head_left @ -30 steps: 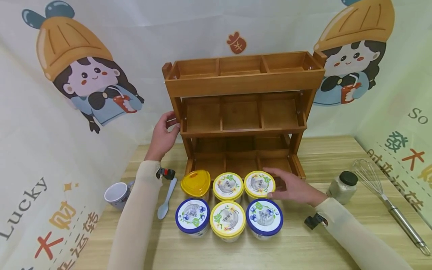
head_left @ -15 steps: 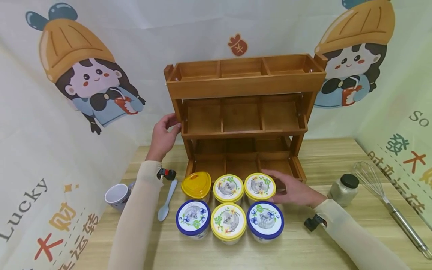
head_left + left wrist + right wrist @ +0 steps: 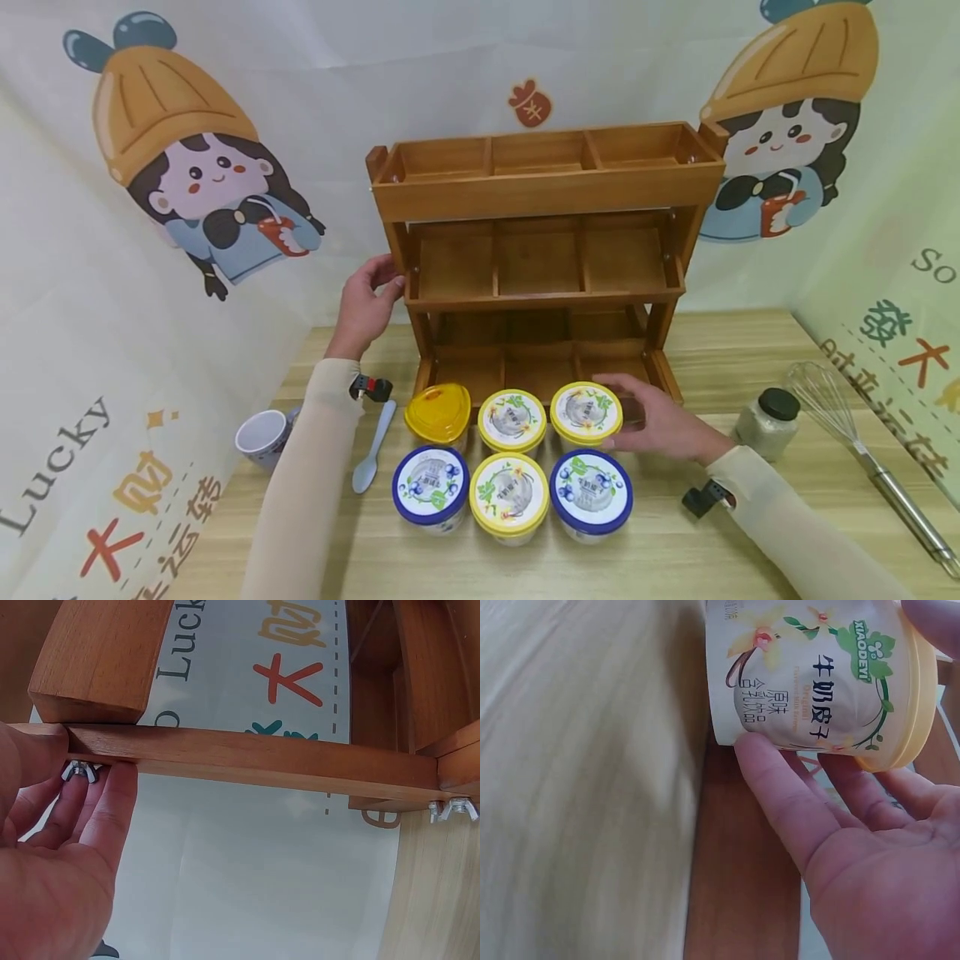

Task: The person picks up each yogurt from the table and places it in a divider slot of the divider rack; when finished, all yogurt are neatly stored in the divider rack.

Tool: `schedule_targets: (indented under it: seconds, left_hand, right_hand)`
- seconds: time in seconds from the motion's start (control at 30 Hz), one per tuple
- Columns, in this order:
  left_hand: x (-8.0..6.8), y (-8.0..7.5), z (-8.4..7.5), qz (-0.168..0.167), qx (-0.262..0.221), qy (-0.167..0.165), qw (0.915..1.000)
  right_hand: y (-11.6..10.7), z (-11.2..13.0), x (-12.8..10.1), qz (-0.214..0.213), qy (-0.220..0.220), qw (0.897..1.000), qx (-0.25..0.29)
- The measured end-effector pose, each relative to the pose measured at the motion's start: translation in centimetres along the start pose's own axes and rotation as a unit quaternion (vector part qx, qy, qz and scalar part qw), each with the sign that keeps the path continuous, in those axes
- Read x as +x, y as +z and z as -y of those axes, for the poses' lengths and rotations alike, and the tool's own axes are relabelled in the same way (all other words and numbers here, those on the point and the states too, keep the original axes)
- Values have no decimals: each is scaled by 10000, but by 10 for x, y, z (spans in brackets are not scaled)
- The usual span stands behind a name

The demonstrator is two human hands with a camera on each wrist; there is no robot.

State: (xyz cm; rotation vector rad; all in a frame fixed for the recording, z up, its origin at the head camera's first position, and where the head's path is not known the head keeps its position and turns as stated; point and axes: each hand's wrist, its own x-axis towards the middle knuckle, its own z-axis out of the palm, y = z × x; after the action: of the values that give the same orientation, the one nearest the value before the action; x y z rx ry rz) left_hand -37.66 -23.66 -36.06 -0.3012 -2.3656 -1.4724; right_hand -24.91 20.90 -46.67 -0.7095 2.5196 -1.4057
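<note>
A wooden three-tier shelf rack (image 3: 540, 194) with divided compartments stands at the back. My left hand (image 3: 365, 307) grips its left side post; in the left wrist view the thumb lies on the wooden bar (image 3: 255, 754) and the fingers curl under it, around a wing nut (image 3: 80, 770). My right hand (image 3: 660, 421) holds a yellow-lidded paper cup (image 3: 587, 414) by its side, at the rack's front right. In the right wrist view the fingers lie along the printed wall of that cup (image 3: 817, 675), with part of the thumb at the top corner.
Beside the held cup are two yellow-lidded cups (image 3: 512, 421) (image 3: 509, 493), two blue-lidded cups (image 3: 431, 485) (image 3: 591, 492) and a yellow-lidded container (image 3: 438, 414). A spoon (image 3: 373, 450) and mug (image 3: 262, 437) lie left; a jar (image 3: 767, 423) and whisk (image 3: 862, 450) lie right.
My right hand has closed around the back-right yellow-lidded cup, which has shifted slightly right, away from its neighbour. The left hand keeps its grip on the rack. The head view has tilted slightly.
</note>
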Motion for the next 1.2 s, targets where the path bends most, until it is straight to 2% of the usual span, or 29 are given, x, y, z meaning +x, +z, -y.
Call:
schedule_targets:
  seconds: [0.13,0.27,0.63,0.97,1.2]
  left_hand:
    - [0,-1,0,30,66,-11,10000]
    - [0,-2,2,40,58,-62,10000]
    - [0,-3,1,8,-5,-151,9999]
    - [4,-3,0,39,30,-160,9999]
    - [5,-2,3,-64,-355,-172,9992]
  right_hand:
    - [-5,5,-2,-58,-22,10000,-35]
    - [-11,10,-2,-97,-34,9998,192]
    - [-31,17,-4,-527,-256,9980,243]
    - [-46,16,8,-1242,285,9918,92]
    - [-53,7,21,-1488,623,9868,144]
